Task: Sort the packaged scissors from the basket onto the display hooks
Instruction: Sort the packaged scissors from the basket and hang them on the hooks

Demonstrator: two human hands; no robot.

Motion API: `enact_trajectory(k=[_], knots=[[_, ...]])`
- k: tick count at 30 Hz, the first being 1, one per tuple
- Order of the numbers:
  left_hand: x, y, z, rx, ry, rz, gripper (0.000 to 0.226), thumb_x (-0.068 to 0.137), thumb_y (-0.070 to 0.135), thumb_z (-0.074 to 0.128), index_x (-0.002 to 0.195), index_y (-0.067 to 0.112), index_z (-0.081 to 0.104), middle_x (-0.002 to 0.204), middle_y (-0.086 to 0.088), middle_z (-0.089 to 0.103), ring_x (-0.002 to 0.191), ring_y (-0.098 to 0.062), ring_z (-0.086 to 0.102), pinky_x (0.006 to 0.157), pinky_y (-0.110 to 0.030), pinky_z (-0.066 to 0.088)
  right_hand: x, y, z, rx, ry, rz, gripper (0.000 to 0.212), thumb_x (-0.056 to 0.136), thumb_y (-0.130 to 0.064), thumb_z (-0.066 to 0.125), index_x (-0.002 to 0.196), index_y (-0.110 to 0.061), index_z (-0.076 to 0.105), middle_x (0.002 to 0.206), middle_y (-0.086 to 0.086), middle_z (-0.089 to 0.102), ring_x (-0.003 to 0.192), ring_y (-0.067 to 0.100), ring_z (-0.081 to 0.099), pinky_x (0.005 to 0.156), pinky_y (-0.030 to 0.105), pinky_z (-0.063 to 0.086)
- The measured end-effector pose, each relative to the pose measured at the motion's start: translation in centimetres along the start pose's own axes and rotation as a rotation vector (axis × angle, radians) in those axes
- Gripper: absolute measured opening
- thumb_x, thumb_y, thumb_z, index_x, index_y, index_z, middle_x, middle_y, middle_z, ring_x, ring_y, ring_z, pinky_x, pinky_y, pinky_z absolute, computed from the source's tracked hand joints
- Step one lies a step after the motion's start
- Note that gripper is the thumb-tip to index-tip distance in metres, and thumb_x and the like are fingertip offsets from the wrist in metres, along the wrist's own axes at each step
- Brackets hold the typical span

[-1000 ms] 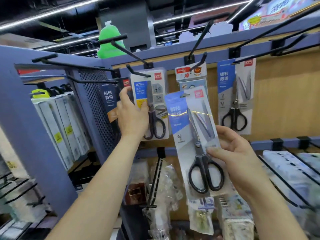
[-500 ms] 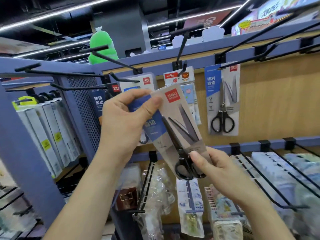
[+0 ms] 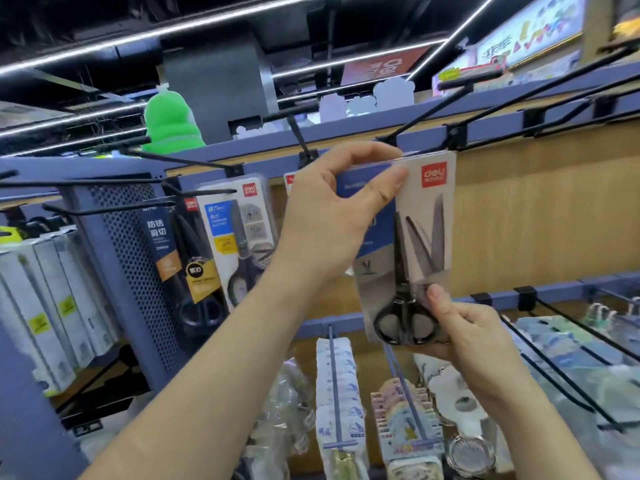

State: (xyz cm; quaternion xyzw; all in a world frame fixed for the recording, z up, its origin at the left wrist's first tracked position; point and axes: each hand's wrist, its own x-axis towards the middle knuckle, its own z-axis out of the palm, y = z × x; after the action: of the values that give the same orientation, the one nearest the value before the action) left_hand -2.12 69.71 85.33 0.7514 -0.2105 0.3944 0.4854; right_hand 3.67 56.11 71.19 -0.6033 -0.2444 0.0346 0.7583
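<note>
A pack of black-handled scissors [image 3: 420, 244] on a white and blue card with a red logo is held up against the wooden display wall, its top edge at a black hook [image 3: 450, 114]. My left hand [image 3: 332, 216] pinches the pack's top between thumb and fingers. My right hand [image 3: 464, 327] grips the bottom of the pack by the scissor handles. Two other scissor packs hang on hooks to the left, a white one [image 3: 239, 233] and a dark one [image 3: 187, 254]. The basket is out of view.
Long black hooks [image 3: 554, 81] jut out from the blue rail above. A lower rail [image 3: 547, 296] carries more hooks with packaged goods [image 3: 339, 403]. White boxed items [image 3: 52, 306] hang at the far left beside a perforated blue panel [image 3: 138, 265].
Both hands carried the pack up and right to the wall, and it turned upright. My left hand, earlier on the hanging white pack, now pinches this pack's top.
</note>
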Motion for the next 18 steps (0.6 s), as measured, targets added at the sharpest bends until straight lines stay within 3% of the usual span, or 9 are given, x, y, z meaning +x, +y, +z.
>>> enact_trajectory(k=[3, 6, 10, 12, 15, 18], knots=[[1.5, 0.2, 1.6, 0.018, 0.022, 0.025, 0.015, 0.089, 0.014, 0.07, 0.083, 0.027, 0.066, 0.087, 0.006, 0.071, 0.087, -0.017, 0.071, 0.075, -0.035, 0.061, 0.0, -1.2, -0.8, 0.02, 0.046, -0.023, 0.049, 0.085, -0.046, 0.05, 0.068, -0.011, 0.08, 0.079, 0.016, 0.077, 0.078, 0.025, 0.076, 0.066, 0.035, 0.063], [2.7, 0.5, 2.7, 0.04, 0.035, 0.039, 0.011, 0.089, 0.016, 0.071, 0.082, 0.024, 0.066, 0.082, 0.008, 0.071, 0.079, -0.015, 0.071, 0.069, -0.034, 0.061, 0.2, -1.8, -1.5, 0.02, 0.124, -0.051, 0.057, 0.084, -0.047, 0.052, 0.073, 0.004, 0.076, 0.075, 0.023, 0.074, 0.069, 0.028, 0.075, 0.052, 0.03, 0.059], [3.7, 0.8, 3.6, 0.022, 0.035, 0.056, 0.009, 0.088, 0.017, 0.073, 0.088, 0.024, 0.068, 0.093, 0.001, 0.073, 0.089, -0.017, 0.072, 0.078, -0.039, 0.06, 0.1, -1.9, -1.9, 0.016, 0.188, -0.113, 0.071, 0.086, -0.051, 0.053, 0.084, 0.019, 0.065, 0.079, 0.039, 0.064, 0.074, 0.048, 0.068, 0.052, 0.042, 0.061], [4.1, 1.0, 3.7, 0.019, -0.003, 0.038, 0.008, 0.088, 0.017, 0.073, 0.089, 0.024, 0.07, 0.097, -0.001, 0.074, 0.093, -0.016, 0.072, 0.083, -0.04, 0.06, -0.1, -1.7, -2.0, 0.045, 0.198, -0.101, 0.071, 0.087, -0.049, 0.053, 0.086, 0.021, 0.063, 0.082, 0.043, 0.06, 0.069, 0.048, 0.066, 0.047, 0.038, 0.058], [4.5, 1.2, 3.5, -0.03, -0.094, -0.101, 0.003, 0.089, 0.018, 0.072, 0.092, 0.017, 0.072, 0.093, -0.003, 0.077, 0.086, -0.018, 0.074, 0.079, -0.038, 0.061, -0.4, -1.5, -2.1, 0.068, 0.193, -0.061, 0.065, 0.083, -0.05, 0.054, 0.08, 0.012, 0.069, 0.08, 0.04, 0.063, 0.064, 0.039, 0.066, 0.047, 0.036, 0.057], [4.6, 0.8, 3.2, -0.08, -0.152, -0.192, 0.014, 0.093, 0.026, 0.067, 0.092, 0.013, 0.073, 0.092, -0.005, 0.077, 0.085, -0.023, 0.075, 0.083, -0.043, 0.06, -0.5, -1.3, -2.3, 0.098, 0.16, -0.039, 0.051, 0.08, -0.05, 0.056, 0.072, -0.004, 0.077, 0.073, 0.03, 0.069, 0.059, 0.031, 0.067, 0.048, 0.038, 0.057]])
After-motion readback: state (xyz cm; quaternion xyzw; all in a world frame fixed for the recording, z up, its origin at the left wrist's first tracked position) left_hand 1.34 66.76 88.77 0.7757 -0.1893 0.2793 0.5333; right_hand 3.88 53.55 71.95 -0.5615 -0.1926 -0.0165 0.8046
